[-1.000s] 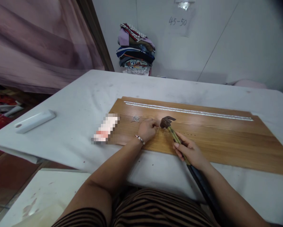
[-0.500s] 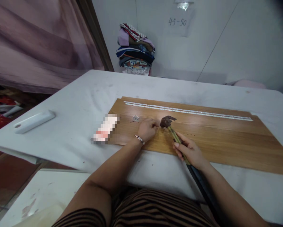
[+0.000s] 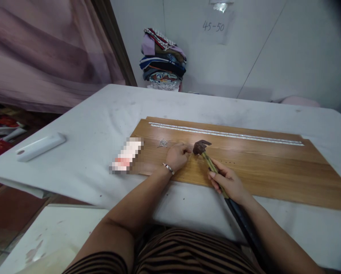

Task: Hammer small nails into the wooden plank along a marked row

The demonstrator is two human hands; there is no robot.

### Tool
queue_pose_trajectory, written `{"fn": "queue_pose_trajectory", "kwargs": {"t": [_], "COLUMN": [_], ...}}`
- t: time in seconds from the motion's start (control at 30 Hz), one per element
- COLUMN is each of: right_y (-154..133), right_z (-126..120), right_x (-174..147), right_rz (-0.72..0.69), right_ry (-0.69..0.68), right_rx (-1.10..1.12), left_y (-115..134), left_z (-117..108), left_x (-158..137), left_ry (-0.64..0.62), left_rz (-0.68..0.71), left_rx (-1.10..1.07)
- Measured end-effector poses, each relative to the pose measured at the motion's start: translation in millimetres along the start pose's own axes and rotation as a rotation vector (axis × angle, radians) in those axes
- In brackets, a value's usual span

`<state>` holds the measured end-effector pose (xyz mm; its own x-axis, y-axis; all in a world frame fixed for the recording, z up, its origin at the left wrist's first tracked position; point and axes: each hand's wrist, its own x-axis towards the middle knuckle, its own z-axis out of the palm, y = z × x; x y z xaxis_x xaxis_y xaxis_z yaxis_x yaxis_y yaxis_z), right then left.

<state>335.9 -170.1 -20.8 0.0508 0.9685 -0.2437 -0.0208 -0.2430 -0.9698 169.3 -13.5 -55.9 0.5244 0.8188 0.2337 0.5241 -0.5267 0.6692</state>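
My right hand (image 3: 229,183) grips a claw hammer (image 3: 199,147) by its yellow-and-black handle. The rusty hammer head is low over a brown wooden board (image 3: 261,171), just right of my left fingertips. My left hand (image 3: 177,156), with a bracelet at the wrist, rests on the board, its thumb and fingers pinched together; whatever is between them is too small to make out. A small heap of silvery nails (image 3: 163,143) lies on the board beyond that hand. Several small dark dots run in a row to the right of the hammer.
Two white measuring strips (image 3: 227,133) run along the board's far side. A blurred-out white and red item (image 3: 127,156) lies at its left end. The white-covered table (image 3: 87,125) also bears a long white object (image 3: 42,146). Folded cloths (image 3: 163,61) are stacked by the wall.
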Motion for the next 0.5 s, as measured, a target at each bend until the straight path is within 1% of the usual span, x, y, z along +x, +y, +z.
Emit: {"fn": "queue_pose_trajectory", "kwargs": {"t": [0.33,0.5], "right_y": [0.8,-0.6], "right_z": [0.5,0.9], "right_x": [-0.8,-0.2], "right_rz": [0.012,0.008], "right_ry": [-0.013,-0.001], "right_rx": [-0.022,-0.017], "left_y": [-1.6,0.0], "left_z": [2.2,0.8], "left_x": [0.5,0.5], "left_ry": [0.014,0.001], "left_rz": [0.015,0.008], "left_rx": [-0.022,0.019]}}
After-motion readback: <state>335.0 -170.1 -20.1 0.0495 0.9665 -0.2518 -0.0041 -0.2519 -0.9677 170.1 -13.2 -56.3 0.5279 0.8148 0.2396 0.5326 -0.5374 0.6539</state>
